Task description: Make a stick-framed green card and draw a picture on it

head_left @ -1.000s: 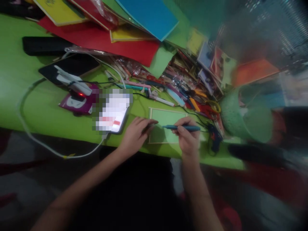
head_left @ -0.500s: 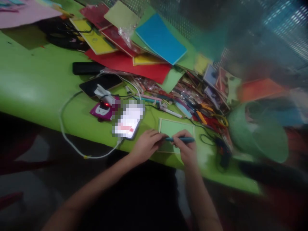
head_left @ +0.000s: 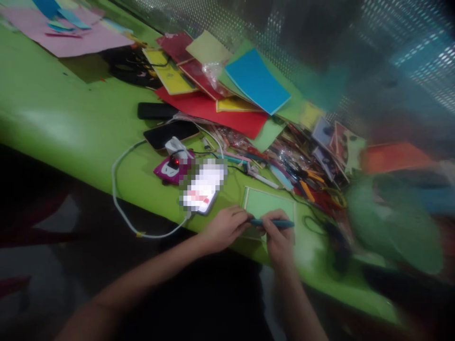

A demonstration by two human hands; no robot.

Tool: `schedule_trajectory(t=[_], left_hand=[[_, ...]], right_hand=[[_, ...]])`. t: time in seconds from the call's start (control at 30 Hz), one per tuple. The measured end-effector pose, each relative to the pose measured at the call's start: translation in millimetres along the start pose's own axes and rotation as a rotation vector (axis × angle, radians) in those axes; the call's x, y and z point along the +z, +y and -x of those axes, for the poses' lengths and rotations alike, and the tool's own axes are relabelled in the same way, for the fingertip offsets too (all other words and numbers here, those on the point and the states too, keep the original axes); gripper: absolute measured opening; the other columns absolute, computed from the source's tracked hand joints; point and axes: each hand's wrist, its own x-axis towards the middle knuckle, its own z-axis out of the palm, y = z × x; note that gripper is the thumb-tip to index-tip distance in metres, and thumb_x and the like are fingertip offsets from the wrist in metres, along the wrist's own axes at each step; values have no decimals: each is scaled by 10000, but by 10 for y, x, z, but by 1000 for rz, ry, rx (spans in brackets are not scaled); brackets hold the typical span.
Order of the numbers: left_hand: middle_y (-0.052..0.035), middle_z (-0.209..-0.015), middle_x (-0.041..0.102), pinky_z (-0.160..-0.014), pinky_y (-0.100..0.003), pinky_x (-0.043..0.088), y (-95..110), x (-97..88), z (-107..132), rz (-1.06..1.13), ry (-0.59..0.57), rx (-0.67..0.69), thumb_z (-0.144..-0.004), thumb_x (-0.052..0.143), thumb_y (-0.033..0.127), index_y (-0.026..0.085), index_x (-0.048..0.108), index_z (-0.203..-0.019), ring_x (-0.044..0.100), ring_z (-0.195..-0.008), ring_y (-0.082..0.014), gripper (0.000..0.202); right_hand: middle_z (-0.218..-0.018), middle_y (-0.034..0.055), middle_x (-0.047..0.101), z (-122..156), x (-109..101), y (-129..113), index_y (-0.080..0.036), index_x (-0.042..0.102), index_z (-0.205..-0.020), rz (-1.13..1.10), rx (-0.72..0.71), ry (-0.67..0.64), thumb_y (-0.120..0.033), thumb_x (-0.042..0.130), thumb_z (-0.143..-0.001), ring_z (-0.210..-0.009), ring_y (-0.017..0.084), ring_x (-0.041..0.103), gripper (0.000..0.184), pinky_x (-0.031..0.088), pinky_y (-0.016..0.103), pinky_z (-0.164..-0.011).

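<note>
A pale green card with a light border (head_left: 269, 203) lies near the front edge of the green table (head_left: 53, 118). My right hand (head_left: 279, 239) is closed round a blue pen (head_left: 273, 222), held level over the card's near edge. My left hand (head_left: 224, 228) sits at the card's left side, its fingers curled and pinching at the pen's tip. A lit phone (head_left: 203, 187) lies just left of my left hand.
A white cable (head_left: 122, 208) loops off the table's edge from the phone. A purple device with a red light (head_left: 170, 168), a dark phone (head_left: 170, 133), stacked coloured papers (head_left: 256, 80), a heap of pens and scissors (head_left: 302, 177) and a green bowl (head_left: 394, 227) crowd the table.
The view has swung so the table appears lower and to the right. My left hand's fingers have closed in on the pen's tip. The pen stays over the card.
</note>
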Motion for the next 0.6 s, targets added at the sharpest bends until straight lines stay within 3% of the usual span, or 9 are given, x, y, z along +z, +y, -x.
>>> schedule_trajectory(t=[0.17,0.27,0.33,0.4,0.5,0.6], left_hand=[[-58,-876,690,-774,-309,508,14,-2,-3,59,5,-11,-1055,522,280,169,704,-1073,640,-862,-203,214],[-39,-907,692,-765,-306,500,38,9,-2,136,61,-70,-1047,549,328,197,647,-1318,636,-840,-191,317],[-28,-946,693,-735,-294,491,45,12,4,225,130,-154,-1033,565,350,215,519,-1493,620,-789,-170,481],[-23,-956,694,-706,-285,477,39,10,9,281,175,-212,-1022,561,347,206,447,-1552,598,-738,-152,560],[-10,-898,688,-697,-285,457,21,11,8,255,132,-210,-1017,540,325,200,514,-1498,579,-710,-146,498],[-3,-867,688,-692,-284,447,9,19,-1,220,68,-202,-1019,538,329,214,593,-1421,574,-705,-146,422]], right_hand=[[-658,-35,676,-47,-83,-99,-240,744,-827,69,12,-79,-331,824,-863,-576,101,607,126,463,202,-538],[-711,-25,700,-202,-208,-277,-242,763,-810,91,-20,-73,-318,882,-789,-624,106,613,143,472,211,-578],[-737,-28,703,-385,-285,-403,-254,771,-817,66,-98,-1,-322,894,-761,-643,115,615,152,479,226,-598],[-751,-33,710,-617,-329,-491,-266,785,-850,126,-157,33,-305,892,-753,-629,116,603,149,469,235,-592],[-843,-14,764,-991,-300,-499,-268,808,-925,338,-155,-43,-325,855,-782,-724,156,667,161,525,285,-695],[-990,9,806,-1310,-176,-386,-256,809,-953,475,-201,-155,-347,756,-842,-925,213,720,154,552,361,-891]])
